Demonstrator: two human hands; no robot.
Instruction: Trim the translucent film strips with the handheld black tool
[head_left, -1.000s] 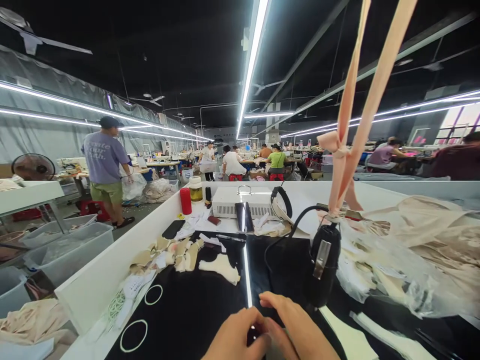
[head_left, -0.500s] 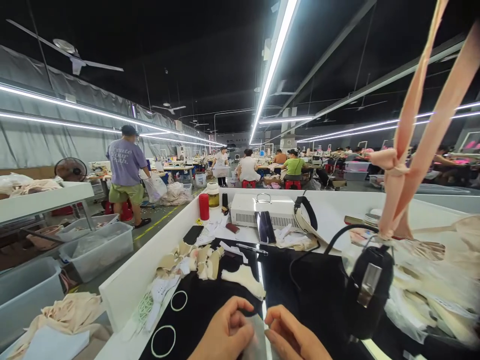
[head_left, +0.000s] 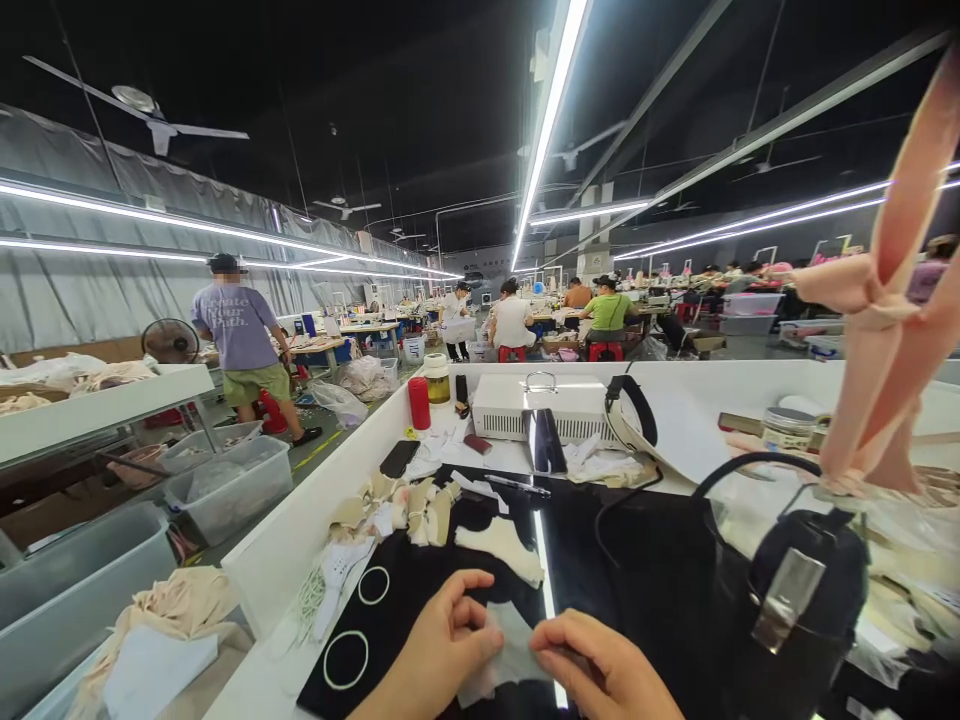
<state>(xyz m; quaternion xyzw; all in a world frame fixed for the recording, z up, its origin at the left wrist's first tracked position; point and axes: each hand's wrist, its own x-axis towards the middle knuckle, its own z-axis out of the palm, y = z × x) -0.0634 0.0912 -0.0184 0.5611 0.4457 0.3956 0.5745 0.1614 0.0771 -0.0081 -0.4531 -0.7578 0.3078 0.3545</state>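
Note:
A thin, whitish translucent sheet (head_left: 513,640) hangs between my hands, low over the glossy black work surface (head_left: 652,570). My left hand (head_left: 439,645) is closed on its left side, thumb against the curled fingers. At the sheet's right edge my right hand (head_left: 604,665) pinches it between thumb and fingers. Just beyond the hands lies a cream cut piece of fabric (head_left: 501,550). Two white rings, a large ring (head_left: 346,632) and a smaller ring (head_left: 373,570), show on the black surface to the left.
Beige pieces (head_left: 427,512) are heaped at the back left. A pen (head_left: 517,485), phone (head_left: 399,459) and white vented box (head_left: 499,410) stand farther back. At right are a black device with a metal plate (head_left: 789,600) and hanging pink straps (head_left: 885,330). Several people work beyond.
The view has shifted, so the bench things appear moved. More of the translucent sheet shows, spread flatter between my hands. The person in purple has turned and a plastic bag is lower.

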